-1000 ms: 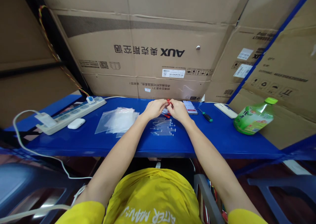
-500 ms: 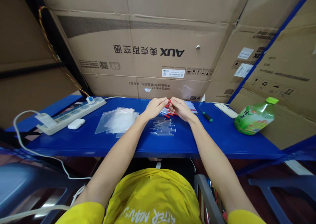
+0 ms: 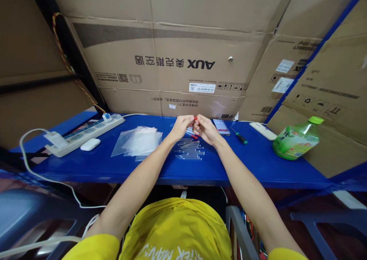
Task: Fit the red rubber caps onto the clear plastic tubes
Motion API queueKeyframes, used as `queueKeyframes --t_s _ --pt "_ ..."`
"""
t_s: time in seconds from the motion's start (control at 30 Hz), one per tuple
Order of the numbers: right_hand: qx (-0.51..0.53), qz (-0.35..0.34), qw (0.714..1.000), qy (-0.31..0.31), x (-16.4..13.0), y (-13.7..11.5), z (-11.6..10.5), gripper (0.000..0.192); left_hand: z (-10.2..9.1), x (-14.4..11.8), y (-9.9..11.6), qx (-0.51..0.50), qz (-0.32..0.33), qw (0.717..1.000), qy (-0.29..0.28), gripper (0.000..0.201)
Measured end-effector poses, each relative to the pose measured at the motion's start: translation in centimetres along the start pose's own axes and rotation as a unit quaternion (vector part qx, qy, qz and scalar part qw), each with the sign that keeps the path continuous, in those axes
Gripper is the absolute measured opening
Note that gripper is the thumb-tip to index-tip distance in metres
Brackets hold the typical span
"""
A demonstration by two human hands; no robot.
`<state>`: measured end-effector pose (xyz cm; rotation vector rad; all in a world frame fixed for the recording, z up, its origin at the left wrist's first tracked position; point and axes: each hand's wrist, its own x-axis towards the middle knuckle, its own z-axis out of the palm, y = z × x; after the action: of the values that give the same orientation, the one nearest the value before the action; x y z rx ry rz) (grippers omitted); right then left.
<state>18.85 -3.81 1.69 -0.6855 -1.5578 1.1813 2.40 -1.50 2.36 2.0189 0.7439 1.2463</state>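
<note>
My left hand [image 3: 181,126] and my right hand [image 3: 208,129] meet above the back middle of the blue table, fingers closed in a pinch. Between the fingertips shows a small red piece [image 3: 196,118]; its full shape is hidden. Under the hands lie several slim sticks with red ends [image 3: 194,136], partly covered. Just nearer to me, thin clear tubes [image 3: 189,150] are spread in a loose row. Left of them rests a stack of clear plastic bags [image 3: 143,142].
On the left are a power strip [image 3: 93,129] with a plugged-in charger and a white earphone case [image 3: 90,144]. To the right lie a phone-like screen [image 3: 221,126], a screwdriver [image 3: 241,138], a white phone-like slab [image 3: 263,130] and a green bottle [image 3: 296,140]. Cardboard [image 3: 172,38] walls the back.
My right hand has turned slightly, its fingers curling closer beside the left. More of the screen shows to its right, and fewer red ends are visible. The view has shifted slightly.
</note>
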Motion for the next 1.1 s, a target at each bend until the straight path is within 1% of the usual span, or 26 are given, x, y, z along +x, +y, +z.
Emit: queueKeyframes --t_s 0.07,0.13,0.2,0.23,0.33,0.4,0.57,0.73,0.8,0.93,1.03,1.1 --pt "-0.115 -0.028 0.992 0.036 0.1 0.3 -0.8 0.046 -0.4 0.1 -0.4 0.107 -0.010 0.994 -0.015 0.045" --pt "-0.250 -0.069 0.964 0.062 0.1 0.8 -1.7 0.035 -0.8 0.2 -1.0 0.182 -0.036 0.982 -0.042 0.042" --pt "-0.346 -0.100 0.931 0.061 0.1 1.2 -2.3 0.025 -0.8 0.3 -1.5 0.194 -0.058 0.978 -0.059 0.038" --pt "-0.375 -0.109 0.919 0.055 0.2 1.4 -2.6 0.023 -0.8 0.3 -1.8 0.185 -0.060 0.979 -0.062 0.036" --pt "-0.414 -0.125 0.900 0.055 0.3 1.9 -2.7 0.020 -0.5 0.3 -2.3 0.166 -0.048 0.983 -0.066 0.040" --pt "-0.430 -0.132 0.891 0.068 0.5 2.1 -2.7 0.019 -0.4 0.2 -2.3 0.178 -0.040 0.981 -0.073 0.044" --pt "-0.487 -0.128 0.861 0.070 0.4 2.2 -2.6 0.016 -0.4 0.1 -1.9 0.274 -0.049 0.957 -0.085 0.041" --pt "-0.569 -0.100 0.813 0.071 0.2 1.7 -1.9 0.013 -0.3 0.0 -2.1 0.327 -0.049 0.939 -0.096 0.039" --pt "-0.592 -0.092 0.798 0.071 0.1 1.6 -1.6 0.015 -0.2 0.0 -2.3 0.327 -0.045 0.939 -0.097 0.039" --pt "-0.627 -0.070 0.773 0.067 0.1 1.3 -1.2 0.022 -0.1 -0.1 -2.5 0.304 -0.029 0.948 -0.094 0.038" --pt "-0.641 -0.056 0.763 0.060 0.1 1.3 -1.1 0.025 -0.1 -0.1 -2.0 0.290 -0.023 0.952 -0.097 0.040" --pt "-0.642 -0.050 0.763 0.061 0.1 1.3 -1.1 0.025 -0.1 -0.1 -1.7 0.292 -0.030 0.951 -0.098 0.040"
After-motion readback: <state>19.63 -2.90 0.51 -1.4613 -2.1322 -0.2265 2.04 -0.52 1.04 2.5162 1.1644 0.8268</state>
